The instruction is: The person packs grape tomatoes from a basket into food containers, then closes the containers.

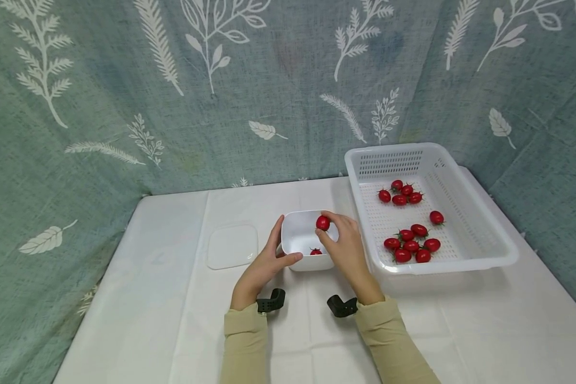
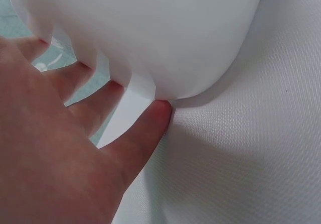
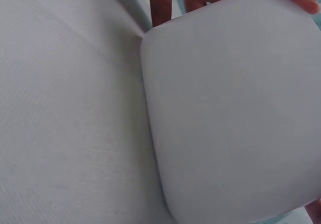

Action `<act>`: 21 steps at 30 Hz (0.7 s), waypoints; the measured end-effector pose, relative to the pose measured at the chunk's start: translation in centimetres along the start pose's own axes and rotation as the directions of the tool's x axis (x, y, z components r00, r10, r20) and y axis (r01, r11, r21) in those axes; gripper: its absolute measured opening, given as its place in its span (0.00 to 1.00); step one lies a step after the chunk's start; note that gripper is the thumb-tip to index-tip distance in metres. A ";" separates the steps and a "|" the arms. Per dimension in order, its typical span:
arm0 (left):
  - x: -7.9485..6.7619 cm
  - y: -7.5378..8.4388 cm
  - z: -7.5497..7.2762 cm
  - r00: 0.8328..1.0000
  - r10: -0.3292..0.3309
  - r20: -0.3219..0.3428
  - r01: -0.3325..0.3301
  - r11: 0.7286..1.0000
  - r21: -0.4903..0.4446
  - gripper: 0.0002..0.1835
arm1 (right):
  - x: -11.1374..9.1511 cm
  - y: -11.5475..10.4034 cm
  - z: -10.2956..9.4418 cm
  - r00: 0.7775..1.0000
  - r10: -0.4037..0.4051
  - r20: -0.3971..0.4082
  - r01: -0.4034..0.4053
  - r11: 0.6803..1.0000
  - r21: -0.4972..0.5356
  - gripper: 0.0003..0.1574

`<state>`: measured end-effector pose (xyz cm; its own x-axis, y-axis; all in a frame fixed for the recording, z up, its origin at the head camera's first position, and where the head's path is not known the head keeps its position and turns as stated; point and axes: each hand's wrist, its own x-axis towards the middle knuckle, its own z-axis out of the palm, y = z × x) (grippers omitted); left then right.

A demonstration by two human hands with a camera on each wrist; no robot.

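Note:
A white plastic container [image 1: 312, 263] stands on the table in front of me. My left hand [image 1: 264, 264] grips its left side, thumb at the front rim; in the left wrist view several fingertips of that hand [image 2: 65, 128] press the container wall [image 2: 165, 33]. Between thumb and forefinger, my right hand [image 1: 349, 248] pinches a cherry tomato [image 1: 323, 222] over the container's opening. Another cherry tomato [image 1: 316, 252] shows inside, partly hidden by the front wall. The right wrist view is mostly filled by the container's outer wall [image 3: 230, 108].
At the right stands a white perforated basket [image 1: 441, 265] with several cherry tomatoes [image 1: 410, 246] in two loose groups. A clear lid [image 1: 232, 248] lies left of the container. Patterned green cloth [image 1: 269, 96] hangs behind the white-covered table [image 1: 173, 320].

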<state>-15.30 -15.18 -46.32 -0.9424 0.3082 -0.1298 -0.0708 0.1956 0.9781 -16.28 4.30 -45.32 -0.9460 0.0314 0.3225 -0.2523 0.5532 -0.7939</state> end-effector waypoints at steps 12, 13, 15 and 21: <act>-0.8 1.2 0.0 0.999 0.009 0.043 -0.009 1.000 -0.010 0.49 | 0.0 0.6 0.4 1.000 -0.007 0.012 0.007 1.000 -0.021 0.28; -0.6 0.9 0.0 0.999 0.014 0.040 -0.013 1.000 -0.012 0.49 | 0.0 0.6 0.4 1.000 -0.010 0.015 0.011 1.000 -0.021 0.28; -0.3 0.3 -0.1 0.999 0.018 0.035 -0.018 1.000 -0.006 0.49 | 0.0 0.6 0.3 0.999 -0.025 0.021 0.025 0.999 -0.023 0.28; 0.2 -0.7 -0.1 0.999 0.016 0.028 -0.016 1.000 0.003 0.49 | 0.1 0.8 0.3 0.998 -0.061 0.022 0.061 0.998 -0.012 0.24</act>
<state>-15.48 -15.38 -47.00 -0.9338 0.3376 -0.1187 -0.0547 0.1931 0.9797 -16.62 4.53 -46.04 -0.9331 -0.0210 0.3589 -0.3074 0.5641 -0.7663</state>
